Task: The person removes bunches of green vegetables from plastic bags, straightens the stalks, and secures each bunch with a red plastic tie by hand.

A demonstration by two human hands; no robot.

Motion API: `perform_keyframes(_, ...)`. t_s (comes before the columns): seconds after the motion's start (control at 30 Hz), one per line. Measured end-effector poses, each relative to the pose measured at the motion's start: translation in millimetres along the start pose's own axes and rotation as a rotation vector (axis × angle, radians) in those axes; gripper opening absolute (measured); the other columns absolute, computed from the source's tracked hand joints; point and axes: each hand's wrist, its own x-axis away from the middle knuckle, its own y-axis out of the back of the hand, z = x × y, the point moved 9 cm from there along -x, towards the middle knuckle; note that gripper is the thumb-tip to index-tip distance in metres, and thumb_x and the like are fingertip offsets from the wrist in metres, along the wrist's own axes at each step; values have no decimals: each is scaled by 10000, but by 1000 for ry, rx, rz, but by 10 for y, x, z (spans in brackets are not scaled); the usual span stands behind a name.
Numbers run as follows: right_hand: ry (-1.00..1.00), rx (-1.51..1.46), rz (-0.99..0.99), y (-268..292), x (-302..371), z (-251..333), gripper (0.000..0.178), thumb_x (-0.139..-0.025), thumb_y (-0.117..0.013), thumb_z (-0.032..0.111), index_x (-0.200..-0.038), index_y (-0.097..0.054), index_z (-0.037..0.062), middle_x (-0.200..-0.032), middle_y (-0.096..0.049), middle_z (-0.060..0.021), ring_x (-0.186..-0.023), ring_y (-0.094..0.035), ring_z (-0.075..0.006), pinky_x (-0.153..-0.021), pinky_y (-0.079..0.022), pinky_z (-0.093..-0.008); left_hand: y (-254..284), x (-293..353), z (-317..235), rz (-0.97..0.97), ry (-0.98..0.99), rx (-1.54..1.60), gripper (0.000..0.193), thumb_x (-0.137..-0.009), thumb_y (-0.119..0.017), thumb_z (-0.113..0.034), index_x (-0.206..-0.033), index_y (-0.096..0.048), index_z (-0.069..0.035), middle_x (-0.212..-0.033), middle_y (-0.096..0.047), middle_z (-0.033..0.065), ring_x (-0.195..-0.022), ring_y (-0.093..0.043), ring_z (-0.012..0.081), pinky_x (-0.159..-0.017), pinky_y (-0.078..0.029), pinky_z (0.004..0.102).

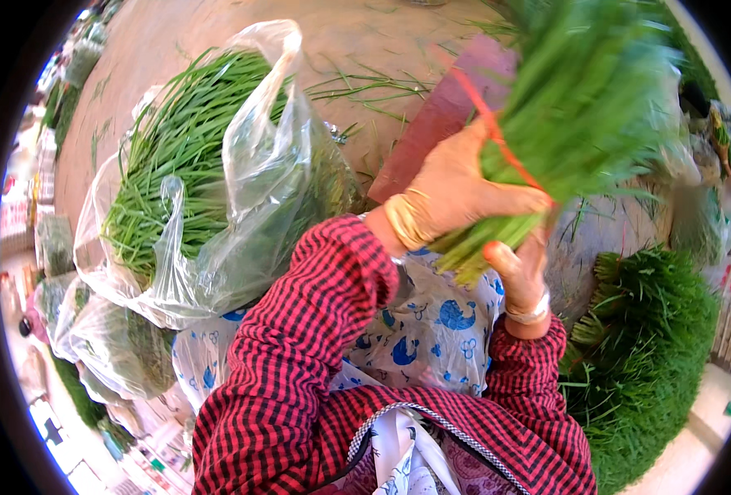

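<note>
Clasping one green bunch (580, 115) are two hands — left hand (458, 186) and right hand (521, 276). One red band (494, 125) is crossing the bunch; one plastic bag (260, 157) is sitting left of it.

The person wears a top (279, 396) with small red and black checks. Its left sleeve (299, 305) and right sleeve (526, 367) have the same checks, and both look puffy and bunched near the ends. A black and white trim (433, 415) runs round the neck. Inside it are a white scarf (398, 450) with a bit of blue and a purple shirt (477, 472) with a swirly print. A shiny whitish apron (404, 353) has blue whales on it. The left wrist (384, 232) has a crinkly yellow band (409, 219), and the right wrist (529, 328) has a pale one.
</note>
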Motion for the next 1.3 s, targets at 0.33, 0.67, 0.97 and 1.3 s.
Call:
perform_keyframes(0.33, -231, 179, 11, 383, -41, -493, 619, -818, -802, 361, -1248, -597, -34, -1129, -669, -78, -1053, -625, -165, -908, -499, -322, -130, -4, 434, 313, -509, -517, 1080, -546, -942, -270, -1439, -376, -47, -1276, -599, 163, -1196, -578, 376, -1044, -448, 402)
perform_keyframes(0.67, -335, -39, -71, 282, -145, -852, 398, -863, -785, 221, -1158, -662, -15, -1016, -702, -43, -960, -650, -141, -823, -528, -292, 154, -10, 191, 177, 2, -1048, 741, -589, -850, -533, -1127, -671, -56, -1147, -655, 168, -1150, -604, 328, -1102, -376, 462)
perform_keyframes(0.97, -165, -19, -111, 127, 334, -808, 252, -958, -664, 116, -1185, -658, 9, -888, -689, -17, -780, -633, -104, -716, -515, -252, 524, 275, 534, -12, 463, -1481, 936, -640, -866, -446, -1354, -494, 31, -1205, -640, 201, -1079, -668, 343, -929, -534, 440)
perform_keyframes(1.3, -206, -337, -89, 284, -103, -898, 330, -1067, -503, 332, -1013, -681, 59, -713, -656, -19, -497, -542, -72, -465, -422, -193, 249, 220, 519, 132, 457, -1732, 1249, -639, -842, -575, -1535, -234, 48, -1435, -486, 235, -1301, -533, 324, -1076, -421, 449)
